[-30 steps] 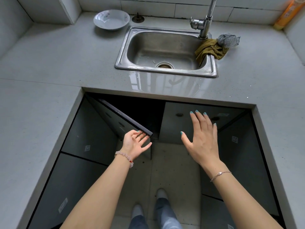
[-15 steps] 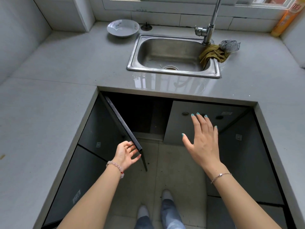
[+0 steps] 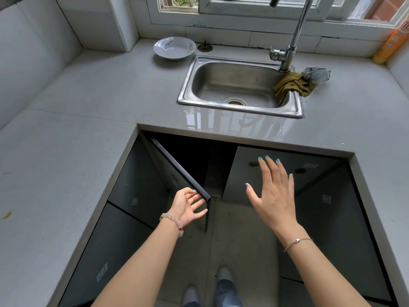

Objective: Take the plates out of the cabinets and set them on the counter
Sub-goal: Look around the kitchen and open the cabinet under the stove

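A dark cabinet door under the sink stands swung open toward me. My left hand is at its free top corner, palm up, fingers loosely spread and touching the edge. In front of the shut grey door to the right, my right hand hovers flat with fingers straight, holding nothing. The open cabinet's inside is dark; no plates show in it. One white dish sits on the grey counter left of the sink.
A steel sink with a tall tap sits in the counter. An olive cloth and a grey scrubber lie on its right rim. An orange bottle stands at the far right. A wet patch lies before the sink.
The cabinet door has swung further open toward me with my left hand following its corner. My head has tipped up, showing the window. My right hand has stayed flat and open.
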Action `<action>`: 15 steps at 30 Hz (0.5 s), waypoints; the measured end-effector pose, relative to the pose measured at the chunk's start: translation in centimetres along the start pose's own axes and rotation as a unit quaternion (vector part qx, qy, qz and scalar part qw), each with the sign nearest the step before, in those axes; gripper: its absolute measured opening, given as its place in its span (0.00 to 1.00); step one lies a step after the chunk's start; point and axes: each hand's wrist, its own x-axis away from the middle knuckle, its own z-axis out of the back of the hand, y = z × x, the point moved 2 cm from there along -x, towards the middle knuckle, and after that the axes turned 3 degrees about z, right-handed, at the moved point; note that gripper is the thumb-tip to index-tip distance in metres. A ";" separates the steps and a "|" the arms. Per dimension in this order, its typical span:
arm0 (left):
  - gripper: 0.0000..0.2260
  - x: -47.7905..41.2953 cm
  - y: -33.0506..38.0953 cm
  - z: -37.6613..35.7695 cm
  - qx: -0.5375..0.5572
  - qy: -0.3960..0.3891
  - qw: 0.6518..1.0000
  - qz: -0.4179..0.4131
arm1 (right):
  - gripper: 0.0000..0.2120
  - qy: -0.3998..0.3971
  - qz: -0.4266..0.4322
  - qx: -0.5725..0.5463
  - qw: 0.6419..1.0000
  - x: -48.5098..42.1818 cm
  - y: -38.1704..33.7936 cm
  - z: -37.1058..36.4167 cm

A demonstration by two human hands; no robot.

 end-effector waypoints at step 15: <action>0.12 -5.7 3.1 -9.7 0.107 -0.047 0.993 -0.027 | 0.33 -0.027 0.031 -0.005 0.999 -5.4 3.7 0.0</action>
